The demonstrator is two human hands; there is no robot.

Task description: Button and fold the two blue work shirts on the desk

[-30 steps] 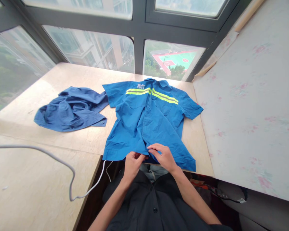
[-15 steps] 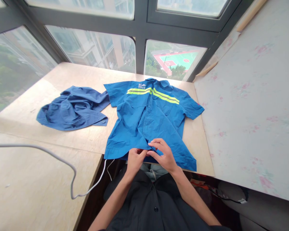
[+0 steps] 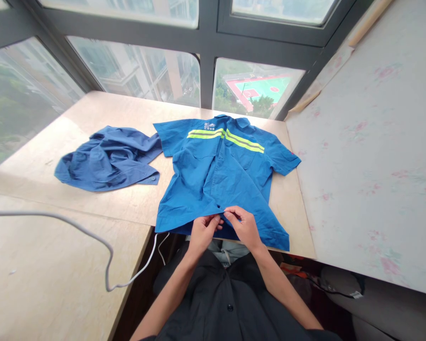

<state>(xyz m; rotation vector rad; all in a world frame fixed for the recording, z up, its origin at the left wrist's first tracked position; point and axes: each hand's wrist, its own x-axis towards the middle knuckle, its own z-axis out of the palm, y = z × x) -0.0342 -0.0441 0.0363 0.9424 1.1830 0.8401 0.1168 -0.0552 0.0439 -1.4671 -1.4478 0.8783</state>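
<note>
A blue short-sleeved work shirt (image 3: 195, 180) lies front up, collar towards the window, with yellow-green reflective stripes across its chest and a white logo. Its bottom hem hangs near the table's front edge. My left hand (image 3: 203, 231) pinches the hem close to the front opening, thumb on top. Just to the right, my right hand (image 3: 244, 226) grips the hem edge between thumb and fingertips. The cloth between the hands is lifted a little, and the fingertips under it are partly hidden. Whether a button is there I cannot make out.
A crumpled darker blue garment (image 3: 106, 161) lies left of the shirt, touching its sleeve. A white cable (image 3: 108, 265) runs over the left tabletop (image 3: 49, 270) and down its edge. Windows stand behind; a flower-patterned wall (image 3: 369, 156) bounds the right side.
My right hand's fingers, raised and apart before, have closed on the hem. The hem between my hands has risen slightly and is pulled straighter. My left hand has stayed nearly in place.
</note>
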